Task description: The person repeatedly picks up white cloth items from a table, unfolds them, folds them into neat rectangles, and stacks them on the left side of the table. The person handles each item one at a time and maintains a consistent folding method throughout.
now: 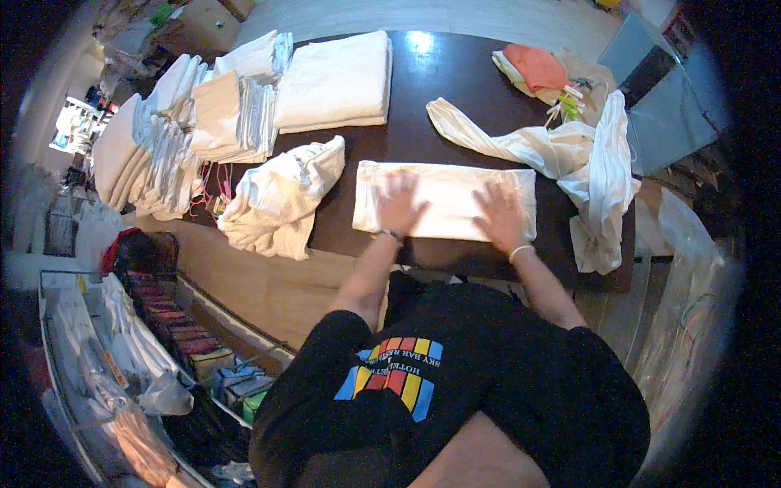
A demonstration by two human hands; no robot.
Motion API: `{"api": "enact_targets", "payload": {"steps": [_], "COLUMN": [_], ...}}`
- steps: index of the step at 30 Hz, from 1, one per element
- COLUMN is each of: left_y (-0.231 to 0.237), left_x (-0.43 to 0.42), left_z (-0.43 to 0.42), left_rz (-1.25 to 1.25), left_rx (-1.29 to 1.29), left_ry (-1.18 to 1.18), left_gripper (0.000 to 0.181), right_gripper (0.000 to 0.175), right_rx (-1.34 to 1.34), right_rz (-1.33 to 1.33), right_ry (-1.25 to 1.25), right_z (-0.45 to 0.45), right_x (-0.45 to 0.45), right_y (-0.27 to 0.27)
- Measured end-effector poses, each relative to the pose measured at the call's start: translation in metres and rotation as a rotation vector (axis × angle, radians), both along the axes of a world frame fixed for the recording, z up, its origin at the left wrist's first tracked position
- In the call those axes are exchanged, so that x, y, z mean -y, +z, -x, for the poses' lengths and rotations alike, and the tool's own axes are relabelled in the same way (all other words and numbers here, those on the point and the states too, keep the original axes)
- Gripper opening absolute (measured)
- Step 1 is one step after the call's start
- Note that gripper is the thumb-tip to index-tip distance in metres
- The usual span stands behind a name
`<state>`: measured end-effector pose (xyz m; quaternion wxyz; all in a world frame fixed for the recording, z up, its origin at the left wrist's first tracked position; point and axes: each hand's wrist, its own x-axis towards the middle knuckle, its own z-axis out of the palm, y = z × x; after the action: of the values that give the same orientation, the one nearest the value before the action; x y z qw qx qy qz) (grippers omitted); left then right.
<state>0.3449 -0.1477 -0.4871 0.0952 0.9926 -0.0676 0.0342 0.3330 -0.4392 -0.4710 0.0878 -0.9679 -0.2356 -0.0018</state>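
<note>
A folded white cloth (454, 201) lies flat on the dark table (421, 79), close to its near edge. Both hands rest on it, palms down with fingers spread: my left hand (399, 201) toward its left end, my right hand (500, 213) toward its right end. Both are slightly blurred, and neither grips the fabric. Left of the cloth is a crumpled cream towel (284, 195). Twisted pale cloths (543, 146) lie to the right. Beyond my left hand sits a large folded cream towel (334, 82).
Stacks of folded towels (216, 113) fill the table's left end. At the far right are an orange cloth (534, 67) and clothespins (570, 104). A rack with wrapped garments (131, 341) stands at lower left. Clear plastic sheeting (683, 293) hangs at right.
</note>
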Motion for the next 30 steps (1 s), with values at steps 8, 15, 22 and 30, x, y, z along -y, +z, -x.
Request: {"api": "enact_targets", "payload": {"steps": [8,15,22,30], "left_y": [0.015,0.023,0.101,0.149], "left_x": [-0.09,-0.112,-0.082,0.082], "left_z": [0.022,0.03,0.034,0.009], "left_rz": [0.222,0.743,1.444,1.412], "left_rx": [-0.123,-0.374,-0.516,-0.514], "left_ry": [0.507,0.586,0.451,-0.053], "left_gripper": [0.087,0.057,0.04,0.081], "right_gripper": [0.077,0.08,0.09,0.079], "right_rx": [0.071,-0.661,-1.024,-1.269], "right_rz": [-0.111,-1.401,-1.053,-1.301], "right_ry": [-0.464,-0.028,-0.145,-0.118], "right_z": [-0.015,-0.022,-0.008,0.063], "right_x": [0.032,-0.099,-0.084,-0.044], "right_y": [0.033,0.06,0.053,0.036]}}
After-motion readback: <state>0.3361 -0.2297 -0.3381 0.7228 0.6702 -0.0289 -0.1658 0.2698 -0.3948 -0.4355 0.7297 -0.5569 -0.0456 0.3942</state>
